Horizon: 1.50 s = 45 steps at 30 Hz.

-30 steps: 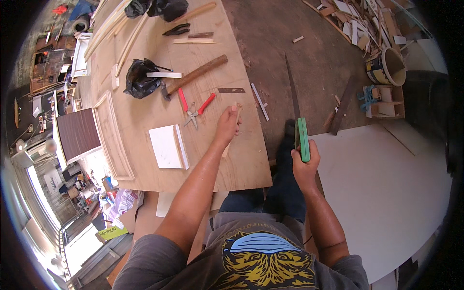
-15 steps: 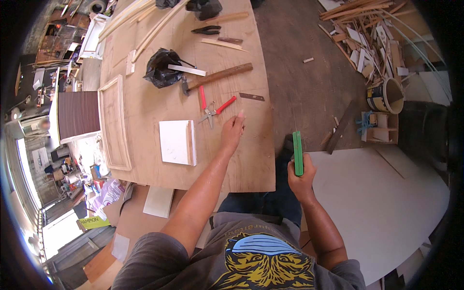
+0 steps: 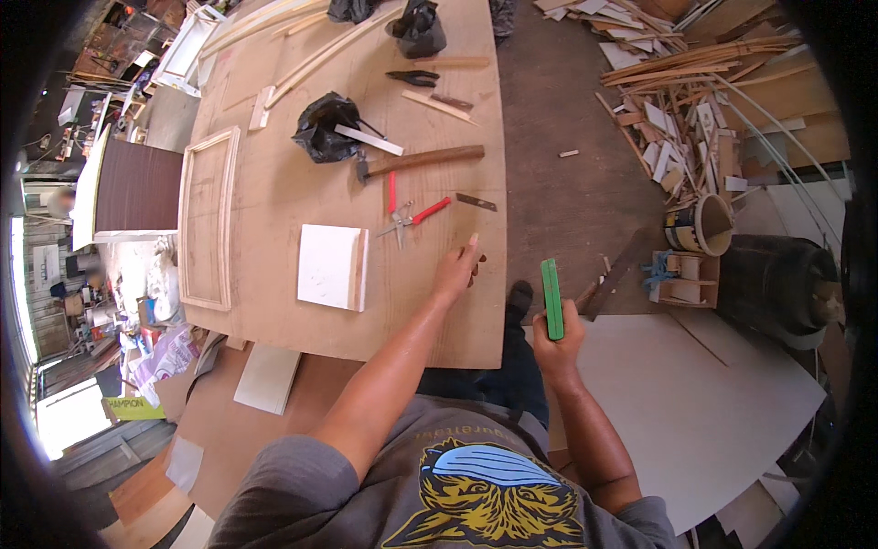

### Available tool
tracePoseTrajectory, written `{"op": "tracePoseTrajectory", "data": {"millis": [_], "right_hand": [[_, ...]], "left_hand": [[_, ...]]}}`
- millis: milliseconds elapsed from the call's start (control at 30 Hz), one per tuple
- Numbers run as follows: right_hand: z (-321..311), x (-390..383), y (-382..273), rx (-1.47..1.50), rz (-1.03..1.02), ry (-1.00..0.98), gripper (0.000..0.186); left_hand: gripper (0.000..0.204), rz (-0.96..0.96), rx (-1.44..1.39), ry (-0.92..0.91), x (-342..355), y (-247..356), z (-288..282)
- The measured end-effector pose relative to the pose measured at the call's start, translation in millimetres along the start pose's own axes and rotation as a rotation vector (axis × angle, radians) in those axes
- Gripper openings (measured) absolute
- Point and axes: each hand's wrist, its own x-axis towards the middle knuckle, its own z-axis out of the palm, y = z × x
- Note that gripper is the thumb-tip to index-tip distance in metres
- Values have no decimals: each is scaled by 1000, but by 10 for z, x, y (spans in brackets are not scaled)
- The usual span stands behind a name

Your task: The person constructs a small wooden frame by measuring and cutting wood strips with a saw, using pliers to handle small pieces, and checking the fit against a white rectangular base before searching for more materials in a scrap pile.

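Now, right hand (image 3: 560,335) out past the table's edge, and it's wrapped firmly around a green handle (image 3: 551,297), which stands up from the fist with its far end pointing away from the body. Any blade is lost from this angle. So the tool sits right in that grip, over by the floor side, just clear of the tabletop (image 3: 274,183).

Across to the left hand (image 3: 457,272): it's over the wood near the table's right edge, fingers curled, thumb side up; whether something small is pinched in there, I can't tell. Just beyond it, a flat dark strip (image 3: 476,202), and beside that a pair of red-handled cutters (image 3: 400,220), legs spread. A wooden-handled hammer (image 3: 421,161) lies farther up, near a crumpled black bag (image 3: 329,128) with a white stick (image 3: 369,140) by it. Left of the hand, a white square block (image 3: 329,266); then, along the far left edge, a pale wooden frame (image 3: 227,220).

And the room! Brown floor (image 3: 558,201) on the right, a heap of wood offcuts (image 3: 681,137) up top, a bucket (image 3: 686,231) tipped below it, a small box (image 3: 684,291) next to a big black container (image 3: 768,284), and a broad white sheet (image 3: 668,393) spreading beside the right forearm.
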Motion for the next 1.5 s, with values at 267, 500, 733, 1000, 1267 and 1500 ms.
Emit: {"op": "tracePoseTrajectory", "data": {"millis": [267, 500, 733, 1000, 1267, 1500], "right_hand": [[-602, -36, 106, -29, 51, 38, 17], [-885, 85, 291, -76, 50, 3, 18], [-675, 370, 331, -101, -186, -194, 18], [21, 631, 93, -232, -778, -512, 19], [726, 668, -82, -373, -1103, -646, 12], [1272, 772, -104, -499, -1221, -710, 9]], "left_hand": [[62, 30, 324, 115, -22, 441, 821], [55, -21, -250, 13, 57, 513, 1021], [60, 28, -75, 204, -70, 474, 404], [67, -12, -101, 376, -497, -17, -476], [69, 18, -623, 304, -786, -292, -954], [59, 37, -623, 415, -962, -302, -1018]]}}
